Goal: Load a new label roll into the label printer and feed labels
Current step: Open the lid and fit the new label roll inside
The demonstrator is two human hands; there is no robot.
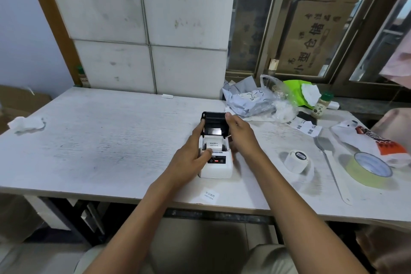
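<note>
While the lid stands open: we judge the job about halfway, with a roll seated and the cover not yet shut.
Printer: the white label printer (215, 162) sits on the worktop (100, 140) near its front edge, black lid (214, 123) tipped up and back.
Roll in the bay: a label roll (214, 145) lies in the open compartment, its printed leading label facing us.
Left hand: our left hand (191, 151) curls against the printer's left side, thumb pressing down at the front of the roll bay; it grips the body, fingers partly closed.
Right hand: our right hand (240, 134) is cupped on the right side, fingertips up at the lid's top corner; whether it pinches the lid or only touches it we cannot tell.
Other roll: a second roll (297, 161) stands upright well apart to the right, beside the tape ring (369, 171).
Loose label: one printed label (209, 195) lies at the worktop's front edge.
Left to do: close the lid, then feed labels.
</note>
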